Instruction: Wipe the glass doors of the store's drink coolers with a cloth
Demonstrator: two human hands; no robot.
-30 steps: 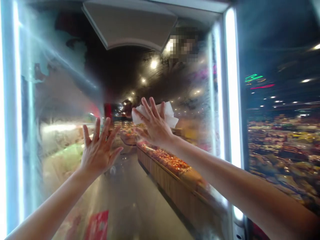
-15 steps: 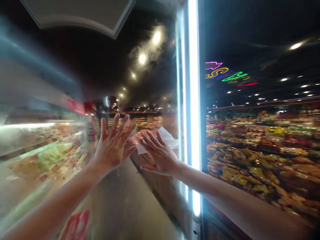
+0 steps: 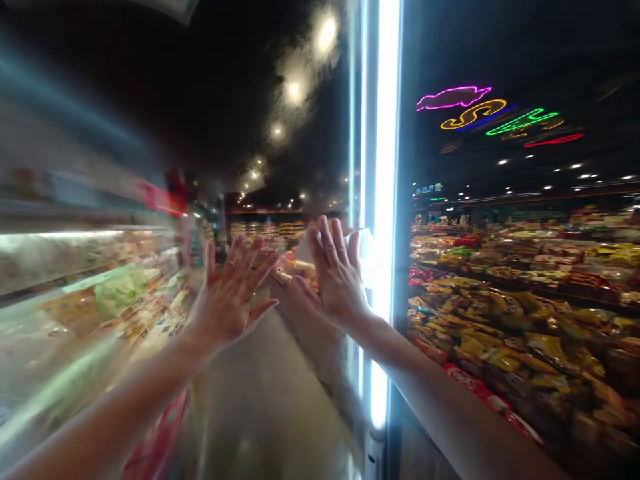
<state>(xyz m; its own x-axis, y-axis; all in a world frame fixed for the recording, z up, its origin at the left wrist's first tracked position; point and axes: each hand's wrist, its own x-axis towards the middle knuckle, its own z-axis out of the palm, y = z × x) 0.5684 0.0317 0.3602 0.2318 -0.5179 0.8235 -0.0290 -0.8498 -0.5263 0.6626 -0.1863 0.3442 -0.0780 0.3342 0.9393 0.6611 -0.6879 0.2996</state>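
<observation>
My left hand is raised with the palm facing away and the fingers spread. It appears to rest on an upright glass panel, though contact is hard to confirm. To its right, my right hand lies flat over a thin white wipe, fingers stretched out. The wipe sticks out on both sides of the fingers, pressed against the panel; the rest is hidden under the hand. Hazy smears show on the glass around the bright lamp spots above my hands.
A glowing vertical light strip runs along the panel's right edge, close to my right wrist. Blurred shelves of packaged goods line the left. Beyond the strip lie heaps of bagged goods, under coloured neon signs.
My right hand has moved up and right with the wipe, towards the light strip, and its fingers now point more upward. The left hand stays spread in nearly the same place. The view has shifted.
</observation>
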